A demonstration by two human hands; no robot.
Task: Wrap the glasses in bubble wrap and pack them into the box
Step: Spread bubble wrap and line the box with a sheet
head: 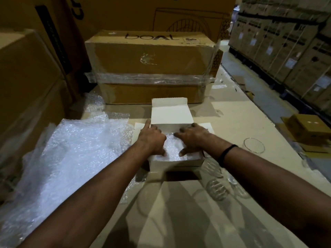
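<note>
A small white box [175,162] stands open in the middle of the cardboard work surface, its lid [171,113] tilted up at the back. Inside lies a bubble-wrapped bundle [172,149]. My left hand [152,138] rests on the bundle's left side, index finger reaching up beside the lid. My right hand [192,138] presses flat on the bundle's right side with fingers spread. Neither hand closes around anything. A few clear glasses [217,189] lie on the surface just right of the box, near my right forearm.
A big heap of bubble wrap [71,151] covers the left of the surface. A taped brown carton [150,67] stands behind the box. A round clear glass piece [254,145] and a small brown box [308,129] sit at right. Stacked cartons line both sides.
</note>
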